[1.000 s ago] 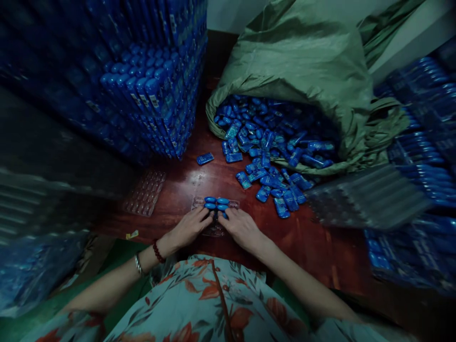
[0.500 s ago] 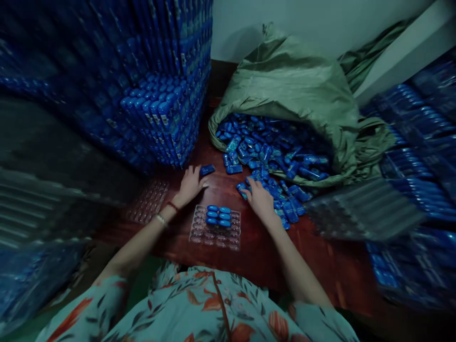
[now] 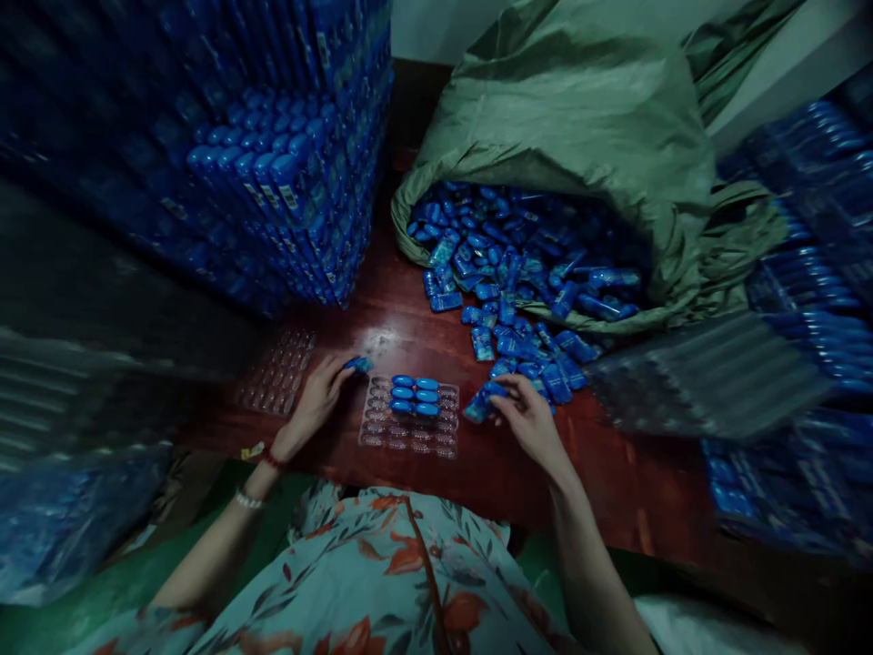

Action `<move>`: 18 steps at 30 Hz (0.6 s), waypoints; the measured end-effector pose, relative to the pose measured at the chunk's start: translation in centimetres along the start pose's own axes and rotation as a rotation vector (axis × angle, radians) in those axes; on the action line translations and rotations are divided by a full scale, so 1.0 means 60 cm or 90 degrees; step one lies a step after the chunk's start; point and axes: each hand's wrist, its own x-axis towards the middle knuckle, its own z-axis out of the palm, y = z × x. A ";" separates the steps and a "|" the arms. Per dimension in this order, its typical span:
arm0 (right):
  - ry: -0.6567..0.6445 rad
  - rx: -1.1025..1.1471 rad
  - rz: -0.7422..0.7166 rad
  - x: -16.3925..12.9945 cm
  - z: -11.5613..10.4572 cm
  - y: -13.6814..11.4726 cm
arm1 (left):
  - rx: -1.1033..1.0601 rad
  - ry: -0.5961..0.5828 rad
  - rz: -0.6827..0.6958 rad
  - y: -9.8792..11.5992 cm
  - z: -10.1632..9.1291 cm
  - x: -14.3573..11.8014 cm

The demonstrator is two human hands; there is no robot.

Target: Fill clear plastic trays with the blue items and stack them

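Between my hands lies a clear plastic tray (image 3: 442, 444) with rows of oval hollows. Several small blue packs (image 3: 415, 395) stand upright in its middle columns, rounded ends up. My left hand (image 3: 315, 405), left of the tray, pinches a blue pack (image 3: 358, 364) at the fingertips. To the tray's right, my right hand (image 3: 530, 418) is closed on a blue pack (image 3: 483, 402); whether it holds more than one I cannot tell. Just beyond that hand, a loose pile of the same packs (image 3: 522, 344) spills over the red-brown table (image 3: 402, 341).
A green woven sack (image 3: 566, 118), its mouth full of blue packs, lies behind the pile. Tall stacks of filled trays (image 3: 300, 200) rise at left. Another clear tray (image 3: 276, 373) lies at left, and stacked trays (image 3: 709, 377) jut in from the right.
Both hands have drawn back toward me, each now with blue packaging in its fingers. My left hand picked up the lone pack from the table; my right hand came away from the pile.
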 end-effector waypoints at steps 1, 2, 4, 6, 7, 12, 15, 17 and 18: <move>-0.013 0.035 -0.005 -0.024 0.010 -0.003 | -0.019 0.004 -0.018 0.006 -0.011 -0.027; -0.013 0.041 -0.023 -0.046 0.023 -0.007 | -0.034 0.008 -0.037 0.016 -0.020 -0.051; 0.010 -0.011 -0.104 -0.078 0.057 -0.014 | -0.052 0.014 -0.072 0.041 -0.028 -0.087; 0.022 -0.106 -0.222 -0.093 0.089 -0.014 | -0.061 0.009 -0.086 0.066 -0.024 -0.108; 0.022 -0.160 -0.277 -0.096 0.099 -0.013 | -0.066 0.009 -0.084 0.076 -0.019 -0.115; -0.038 -0.423 -0.387 -0.084 0.101 -0.020 | -0.096 0.119 -0.063 0.106 0.021 -0.126; -0.117 -0.522 -0.406 -0.073 0.088 -0.042 | -0.100 0.202 -0.017 0.117 0.040 -0.124; -0.148 -0.562 -0.432 -0.064 0.084 -0.054 | -0.094 0.200 0.076 0.118 0.049 -0.120; -0.158 -0.574 -0.450 -0.060 0.083 -0.058 | -0.085 0.172 0.139 0.116 0.053 -0.117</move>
